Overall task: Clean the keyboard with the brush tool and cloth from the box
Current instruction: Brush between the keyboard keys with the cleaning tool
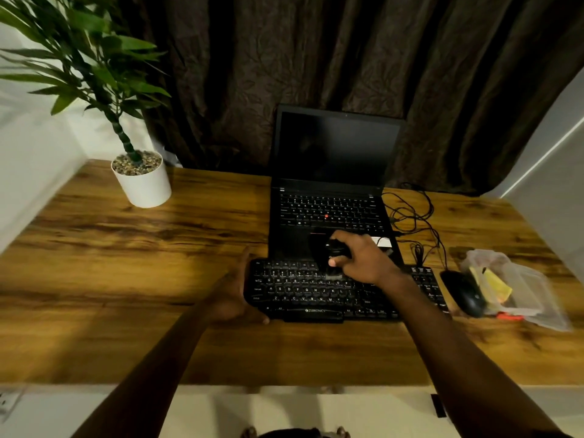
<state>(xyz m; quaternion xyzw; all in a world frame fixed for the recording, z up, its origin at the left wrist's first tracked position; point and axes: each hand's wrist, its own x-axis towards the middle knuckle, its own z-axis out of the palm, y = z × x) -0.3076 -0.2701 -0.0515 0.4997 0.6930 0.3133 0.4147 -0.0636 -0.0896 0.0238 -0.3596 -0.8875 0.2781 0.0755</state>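
- Head view: the keyboard [297, 290] lies on the wooden desk [142, 263] near the middle of its front edge. Its long axis runs side to side, parallel to that edge, and its back edge sits right against the open laptop [331, 210].
- The right hand [366, 262] hovers over the upper middle rows of the keys, fingers curled round a black brush tool [336, 249]. The tool's lower end points down at the keys. It is blurred there, so I cannot tell whether the bristles touch.
- The left hand [232, 295] is at the keyboard's left end, fingers stretched along that end and thumb by the front corner. It looks to be bracing the board, not lifting it.
- From where the brush is, most of the unswept keys lie to either side along the long axis, so I would expect a sideways sweep. The right hand has the tool, and the left is only near enough to steady.
- The clear plastic box [537, 298] sits by the desk's right edge, well apart from the left hand and nearer the right arm. A black mouse [466, 294] lies between it and the keyboard.
- Inside the box is something yellow, probably the cloth [499, 286]. A small orange item [508, 317] shows at the box's near side, too blurred to name.
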